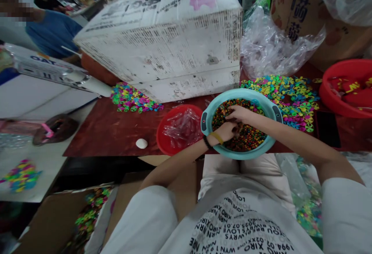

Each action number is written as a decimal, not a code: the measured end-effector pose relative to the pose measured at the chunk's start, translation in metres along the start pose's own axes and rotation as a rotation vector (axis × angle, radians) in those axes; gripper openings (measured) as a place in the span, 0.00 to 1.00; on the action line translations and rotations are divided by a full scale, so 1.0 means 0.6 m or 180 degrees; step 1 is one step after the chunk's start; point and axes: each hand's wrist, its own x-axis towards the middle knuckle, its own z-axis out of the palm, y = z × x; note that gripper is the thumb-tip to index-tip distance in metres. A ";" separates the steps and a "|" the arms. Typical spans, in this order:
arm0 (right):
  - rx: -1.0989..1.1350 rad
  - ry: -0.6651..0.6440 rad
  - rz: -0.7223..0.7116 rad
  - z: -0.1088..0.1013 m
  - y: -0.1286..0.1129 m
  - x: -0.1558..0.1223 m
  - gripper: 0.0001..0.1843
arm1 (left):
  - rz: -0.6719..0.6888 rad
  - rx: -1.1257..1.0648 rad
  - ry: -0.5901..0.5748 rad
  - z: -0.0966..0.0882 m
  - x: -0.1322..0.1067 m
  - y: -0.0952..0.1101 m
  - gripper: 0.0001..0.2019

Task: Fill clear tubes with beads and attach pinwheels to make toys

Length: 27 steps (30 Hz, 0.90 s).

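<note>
A light blue basin [247,155] with dark grips stands at the table's front edge, holding many small round multicoloured beads or candies [250,139]. Inside it, my left hand [228,132] rests low on the little balls, its fingers curled inward. Whatever those fingers hold, if anything, is hidden. A yellow band and a dark band circle that wrist. Just above and to the right, my right hand [240,114] reaches across the balls with fingers stretched and slightly apart, close to the left hand. I see no object in it.
A red bowl with clear plastic bags [183,126] sits left of the basin, near a white lump [142,143]. Colourful plastic pieces [293,95] lie behind. A big white carton [186,48] blocks the back; a phone-like dark slab [328,129] and red basin [345,107] stand right.
</note>
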 end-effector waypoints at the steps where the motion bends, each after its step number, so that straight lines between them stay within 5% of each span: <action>1: 0.0140 -0.0125 0.0246 -0.009 0.007 -0.003 0.14 | 0.0016 -0.0074 -0.0002 -0.010 -0.011 -0.010 0.07; 6: 0.1072 -0.0129 0.1075 -0.059 0.032 -0.039 0.19 | 0.0058 -0.0731 0.0194 -0.038 -0.053 -0.055 0.09; 10: 0.0942 -0.0020 0.0762 -0.081 0.050 -0.064 0.16 | -0.0032 -0.1674 0.0346 -0.041 -0.057 -0.079 0.11; 19: 0.0168 0.0624 0.0325 -0.085 0.088 -0.076 0.15 | 0.0199 -0.1557 0.0698 -0.065 -0.030 -0.083 0.11; 27: 0.0006 0.0257 0.0051 -0.083 0.066 -0.093 0.10 | 0.0212 -0.2982 0.0870 -0.069 0.026 -0.040 0.17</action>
